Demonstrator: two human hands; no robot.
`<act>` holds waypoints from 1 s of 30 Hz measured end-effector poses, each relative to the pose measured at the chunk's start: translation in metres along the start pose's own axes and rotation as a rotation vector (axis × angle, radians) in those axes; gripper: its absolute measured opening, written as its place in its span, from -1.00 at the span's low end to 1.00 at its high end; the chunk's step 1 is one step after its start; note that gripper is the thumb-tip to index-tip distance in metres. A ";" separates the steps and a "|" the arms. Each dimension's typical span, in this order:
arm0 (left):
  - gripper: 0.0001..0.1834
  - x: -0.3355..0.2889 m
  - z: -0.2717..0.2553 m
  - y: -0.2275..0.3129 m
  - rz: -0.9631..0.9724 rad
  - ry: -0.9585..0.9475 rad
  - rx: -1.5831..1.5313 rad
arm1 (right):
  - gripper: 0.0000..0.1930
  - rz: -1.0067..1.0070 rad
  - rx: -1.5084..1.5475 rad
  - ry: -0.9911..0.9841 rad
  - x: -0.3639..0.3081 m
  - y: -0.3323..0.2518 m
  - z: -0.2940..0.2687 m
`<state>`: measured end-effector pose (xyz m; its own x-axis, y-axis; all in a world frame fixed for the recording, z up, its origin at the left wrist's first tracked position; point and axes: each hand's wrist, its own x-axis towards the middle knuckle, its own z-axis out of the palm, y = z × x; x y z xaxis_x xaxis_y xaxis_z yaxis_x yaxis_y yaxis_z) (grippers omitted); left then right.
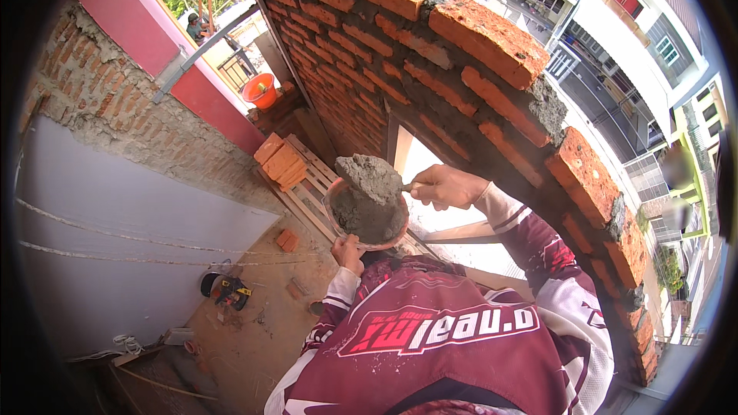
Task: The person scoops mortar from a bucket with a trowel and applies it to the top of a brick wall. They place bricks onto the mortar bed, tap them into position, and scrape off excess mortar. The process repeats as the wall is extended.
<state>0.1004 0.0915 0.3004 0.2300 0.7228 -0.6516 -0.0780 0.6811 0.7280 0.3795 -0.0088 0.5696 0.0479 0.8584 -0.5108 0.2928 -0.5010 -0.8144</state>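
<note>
My right hand (447,187) is closed round the handle of a trowel, whose blade is hidden beneath a heap of wet grey mortar (370,177). The loaded trowel is over a round reddish bucket (378,246) with more mortar (360,215) inside. At the bucket's near left rim, my left hand (348,254) grips the edge. Just right of my right hand rises a brick wall (492,134) of orange-red bricks. Grey mortar lies on parts of its stepped top.
Loose bricks (280,163) lie on wooden planks (314,177) beyond the bucket. An orange bucket (260,91) stands farther off, near another person (195,27). A power tool (228,290) lies on the floor far below, left. Beyond the wall are a street and houses (653,23).
</note>
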 end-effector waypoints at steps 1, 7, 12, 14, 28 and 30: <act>-0.80 0.000 0.001 0.001 -0.009 0.012 0.020 | -0.60 -0.028 -0.045 0.071 -0.012 -0.024 -0.013; -0.78 0.007 0.005 0.002 0.010 -0.016 0.075 | -0.52 -0.244 -0.293 0.468 -0.084 -0.135 -0.098; -0.77 0.014 0.006 0.003 0.049 -0.047 0.147 | -0.52 -0.339 -0.541 0.910 -0.107 -0.200 -0.161; -0.78 0.011 0.007 0.004 0.077 -0.038 0.189 | -0.52 -0.328 -0.516 0.922 -0.100 -0.212 -0.176; -0.79 0.028 -0.006 -0.011 0.247 0.054 0.247 | -0.77 -0.350 -1.203 1.193 -0.127 -0.146 -0.068; -0.76 0.027 0.001 -0.012 0.300 0.086 0.246 | -0.77 -0.072 -1.074 0.758 -0.099 -0.099 -0.030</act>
<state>0.1087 0.1033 0.2742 0.1492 0.8996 -0.4103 0.1077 0.3977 0.9112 0.3740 -0.0406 0.7090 0.4176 0.9041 0.0908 0.9086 -0.4165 -0.0311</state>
